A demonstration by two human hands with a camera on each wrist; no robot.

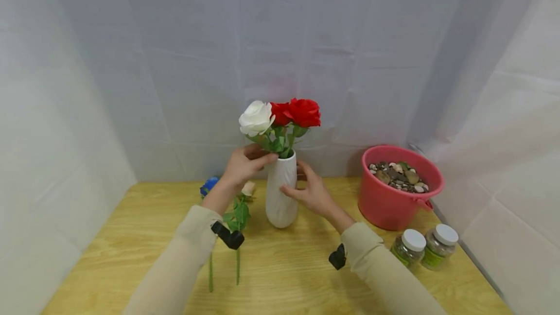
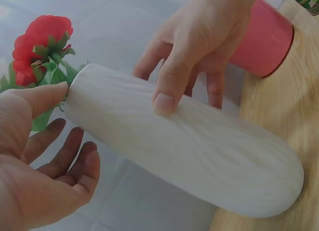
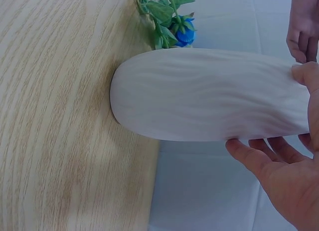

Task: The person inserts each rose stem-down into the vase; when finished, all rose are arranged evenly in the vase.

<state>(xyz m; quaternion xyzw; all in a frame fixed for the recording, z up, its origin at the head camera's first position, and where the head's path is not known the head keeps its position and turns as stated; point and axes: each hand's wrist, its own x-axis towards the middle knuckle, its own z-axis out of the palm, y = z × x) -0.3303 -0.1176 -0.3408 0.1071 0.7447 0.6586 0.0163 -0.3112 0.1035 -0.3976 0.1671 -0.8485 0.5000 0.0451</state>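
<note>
A tall white vase (image 1: 281, 193) with a wavy relief stands upright on the wooden table. From its mouth rise a white rose (image 1: 255, 118) and two red roses (image 1: 305, 112) with green leaves. My right hand (image 1: 311, 191) grips the vase's side, its thumb on the front and its fingers reaching around the back. At the rim, my left hand (image 2: 47, 161) touches the vase with its thumb, close under the leaves. Its other fingers are loosely bent beside the vase, with no stem visible in them.
Left of the vase, a blue rose (image 1: 209, 186) and a cream rose (image 1: 248, 188) lie on the table, partly behind my left arm. To the right stand a pink bucket (image 1: 380, 203) of pebbles and two white-lidded jars (image 1: 409, 247). White sheets (image 1: 197, 62) enclose the table.
</note>
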